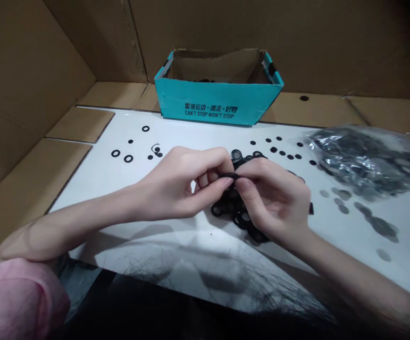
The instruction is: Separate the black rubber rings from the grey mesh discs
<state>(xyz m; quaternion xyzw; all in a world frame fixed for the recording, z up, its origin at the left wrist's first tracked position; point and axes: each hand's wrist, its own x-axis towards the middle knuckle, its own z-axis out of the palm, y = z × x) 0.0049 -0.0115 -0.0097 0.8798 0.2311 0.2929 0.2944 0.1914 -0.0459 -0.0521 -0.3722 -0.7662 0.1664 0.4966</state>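
My left hand (194, 182) and my right hand (275, 193) meet over the white tabletop, thumbs and fingers pinched together. Between their fingertips is a small black ring (231, 175), gripped from both sides and partly covered by the thumbs. Just below and behind the hands lies a pile of black rings (240, 217), some with greyish discs in their middles. My right hand hides part of this pile.
A turquoise box (219, 101) with dark pieces inside stands at the back. On the right are a clear plastic bag (367, 158) of dark pieces and scattered grey discs (378, 226). Loose rings (129, 158) lie left, black dots (282, 153) behind. Cardboard walls (95, 38) surround the table.
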